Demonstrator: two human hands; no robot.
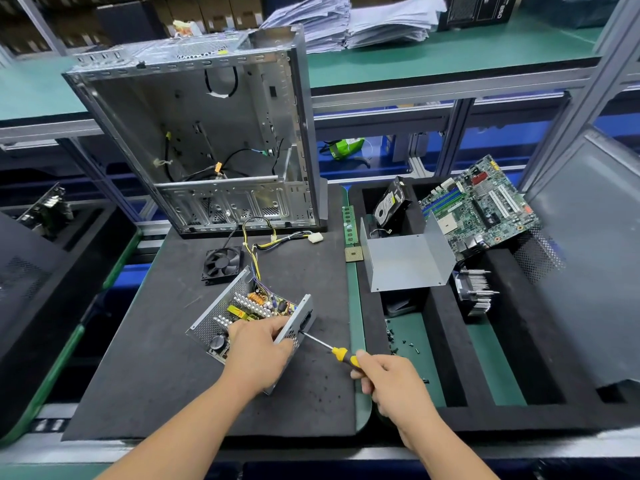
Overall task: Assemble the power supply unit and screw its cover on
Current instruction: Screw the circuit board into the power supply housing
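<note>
The right hand [384,379] grips a yellow-handled screwdriver [332,349], tip at the open power supply unit [249,317] (circuit board exposed), which the left hand [258,351] clasps on the desk [138,358]. Its cover [405,261] lies beyond.

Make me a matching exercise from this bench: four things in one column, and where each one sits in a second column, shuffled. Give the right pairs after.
Things
1. screwdriver
2. power supply cover
3. loose fan
4. computer case

Places
A. lying flat on the black mat, just behind the open power supply
B. standing upright at the back of the mat
C. gripped in the right hand, tip at the power supply's side wall
D. resting on the foam tray to the right, beside the motherboard

Pairs: 1-C, 2-D, 3-A, 4-B
</note>
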